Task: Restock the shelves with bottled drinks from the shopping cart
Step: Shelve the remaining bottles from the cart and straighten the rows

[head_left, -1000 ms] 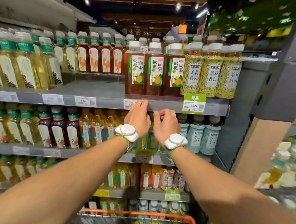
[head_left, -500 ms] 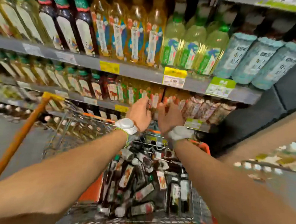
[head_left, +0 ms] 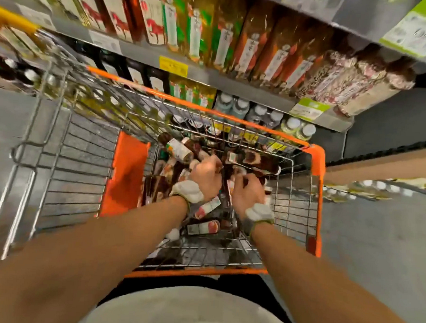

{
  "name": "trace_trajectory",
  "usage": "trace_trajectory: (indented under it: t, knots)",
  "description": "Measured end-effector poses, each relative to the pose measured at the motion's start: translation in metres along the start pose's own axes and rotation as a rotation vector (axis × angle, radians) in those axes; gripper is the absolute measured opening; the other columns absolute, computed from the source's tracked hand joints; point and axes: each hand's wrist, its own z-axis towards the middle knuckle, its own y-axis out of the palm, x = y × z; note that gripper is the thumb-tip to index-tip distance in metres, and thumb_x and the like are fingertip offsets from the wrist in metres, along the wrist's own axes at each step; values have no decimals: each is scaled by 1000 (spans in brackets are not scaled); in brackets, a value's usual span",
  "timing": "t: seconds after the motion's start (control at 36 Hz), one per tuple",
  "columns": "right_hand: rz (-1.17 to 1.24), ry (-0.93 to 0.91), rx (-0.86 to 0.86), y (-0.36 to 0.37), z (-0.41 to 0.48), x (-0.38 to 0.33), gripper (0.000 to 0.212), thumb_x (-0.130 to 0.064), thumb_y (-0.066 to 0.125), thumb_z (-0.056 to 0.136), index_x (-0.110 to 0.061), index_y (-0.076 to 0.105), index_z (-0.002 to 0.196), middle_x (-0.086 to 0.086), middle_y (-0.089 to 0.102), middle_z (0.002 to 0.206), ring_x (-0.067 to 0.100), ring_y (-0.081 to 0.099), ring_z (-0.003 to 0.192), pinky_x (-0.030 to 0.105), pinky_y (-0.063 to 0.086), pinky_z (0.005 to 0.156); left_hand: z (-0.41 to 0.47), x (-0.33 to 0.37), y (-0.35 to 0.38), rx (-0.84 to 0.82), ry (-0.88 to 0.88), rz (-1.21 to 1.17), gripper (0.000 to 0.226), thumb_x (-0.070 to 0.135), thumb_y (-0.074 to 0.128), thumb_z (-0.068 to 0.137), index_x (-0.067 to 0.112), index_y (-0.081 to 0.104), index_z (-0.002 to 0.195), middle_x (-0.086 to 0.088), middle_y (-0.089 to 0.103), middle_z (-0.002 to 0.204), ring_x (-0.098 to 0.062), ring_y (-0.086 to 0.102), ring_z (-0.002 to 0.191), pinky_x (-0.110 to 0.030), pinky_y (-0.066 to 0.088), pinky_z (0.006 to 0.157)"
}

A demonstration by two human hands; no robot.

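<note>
Left grip (head_left: 206,177) and right grip (head_left: 248,191) sit among the bottled drinks (head_left: 180,148) in the shopping cart (head_left: 318,167), fingers bent downward; blur prevents telling whether either is clamped on a bottle. The bottles lie on their sides, long axes mixed; the nearest bottle (head_left: 203,228) runs left-right, white cap leftward. Bodies are dark brown, with white labels marked orange and green.

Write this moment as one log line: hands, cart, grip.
left hand: inside shopping cart, among bottles | right hand: same | grip: unclear, blurred | step: pick-up, no bottle out yet
</note>
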Motion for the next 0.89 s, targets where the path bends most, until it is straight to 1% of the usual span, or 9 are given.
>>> trace_trajectory:
  t: [0.17, 0.25, 0.33, 0.42, 0.47, 0.56, 0.61, 0.78, 0.89]
  knots:
    - [-93, 106, -133, 7, 10, 56, 33, -37, 43, 104, -9, 62, 103, 15, 66, 92, 35, 63, 86, 37, 47, 69, 4, -13, 59, -185, -96, -39, 13, 20, 50, 97, 14, 53, 108, -10, 61, 102, -33, 60, 97, -34, 39, 71]
    - [-161, 122, -215, 5, 20, 93, 28, -27, 45, 103, -4, 59, 114, 19, 66, 101, 36, 63, 91, 34, 43, 70, 7, -14, 98, -244, -154, -42, 10, 15, 47, 97, 16, 49, 107, -9, 59, 95, -34, 59, 90, -36, 41, 72]
    - [-202, 209, -297, 0, 34, 119, 25, -17, 48, 100, -1, 59, 116, 19, 63, 112, 35, 60, 106, 33, 43, 82, 10, -15, 128, -245, -222, -67, 18, 17, 45, 100, 13, 53, 115, -10, 62, 98, -30, 59, 83, -38, 46, 69]
    - [-254, 253, -379, -7, 51, 154, 26, -19, 53, 97, -1, 57, 116, 17, 64, 112, 34, 61, 103, 28, 38, 72, 12, -10, 174, -203, -339, -63, 19, 12, 46, 96, 13, 56, 112, -11, 64, 94, -31, 61, 85, -40, 45, 74]
    - [-298, 252, -434, -10, 62, 174, 31, -22, 56, 96, -1, 56, 119, 17, 64, 116, 34, 62, 102, 29, 40, 71, 13, -7, 201, -176, -425, -62, 20, 11, 47, 96, 11, 59, 112, -15, 67, 103, -34, 62, 96, -39, 43, 82]
    - [-347, 310, -449, -9, 82, 190, 37, -15, 56, 97, 4, 48, 127, 21, 59, 127, 36, 58, 114, 30, 41, 81, 13, -7, 228, -280, -479, -113, 24, 14, 47, 96, 15, 58, 117, -12, 67, 107, -29, 57, 87, -34, 46, 76]
    - [-389, 330, -461, -2, 96, 201, 42, -17, 54, 98, 8, 44, 131, 24, 58, 130, 36, 57, 117, 27, 39, 79, 16, -13, 249, -286, -519, -111, 26, 17, 45, 93, 22, 57, 115, -8, 68, 107, -27, 59, 86, -38, 51, 78]
    - [-455, 360, -444, 12, 108, 210, 63, -33, 50, 102, 8, 32, 145, 22, 46, 146, 35, 47, 134, 34, 40, 102, 33, -25, 280, -407, -592, -28, 36, 18, 52, 99, 8, 49, 133, -18, 62, 124, -37, 60, 113, -41, 48, 83]
    - [-454, 397, -550, 25, 115, 215, 47, -20, 53, 100, 10, 46, 136, 26, 53, 136, 38, 52, 125, 37, 42, 93, 35, -24, 304, -367, -676, 77, 44, 19, 46, 98, 13, 42, 142, -19, 65, 120, -39, 61, 111, -51, 49, 94]
